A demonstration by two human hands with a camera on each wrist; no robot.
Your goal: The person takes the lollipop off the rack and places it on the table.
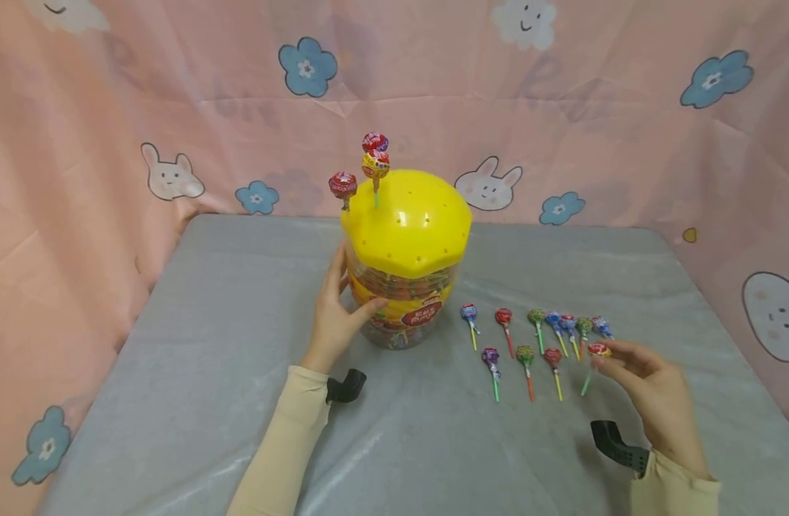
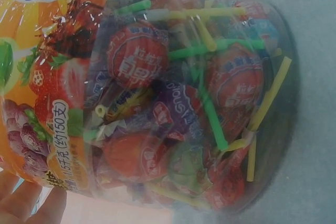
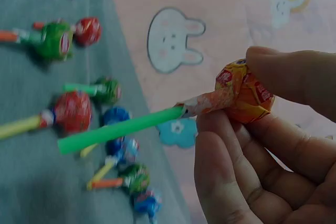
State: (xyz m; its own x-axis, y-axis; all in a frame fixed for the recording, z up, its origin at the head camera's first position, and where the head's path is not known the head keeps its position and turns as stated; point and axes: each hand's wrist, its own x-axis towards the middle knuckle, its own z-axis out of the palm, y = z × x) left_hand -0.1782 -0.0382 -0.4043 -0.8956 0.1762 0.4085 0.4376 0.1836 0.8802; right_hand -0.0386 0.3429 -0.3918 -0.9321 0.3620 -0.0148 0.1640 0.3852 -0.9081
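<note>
A clear plastic jar (image 1: pixel 400 333) full of lollipops, with a bright yellow perforated lid (image 1: pixel 416 222), stands on the table. My left hand (image 1: pixel 336 322) grips its left side, thumb across the front label and fingers round the back. In the left wrist view, wrapped lollipops (image 2: pixel 137 59) show through the jar wall. A few lollipops (image 1: pixel 375 164) stick up from the lid's left edge. To the right, my right hand (image 1: pixel 655 390) pinches an orange-yellow lollipop (image 3: pixel 244 90) by its wrapped head. Its green stick (image 3: pixel 123 129) points away from the fingers, above the table.
Two loose rows of lollipops (image 1: pixel 504 315) in red, green, blue and purple wrappers lie between the jar and my right hand. The grey cloth (image 1: pixel 239 287) covers the table, with a pink printed curtain (image 1: pixel 400 72) hanging behind and at the sides.
</note>
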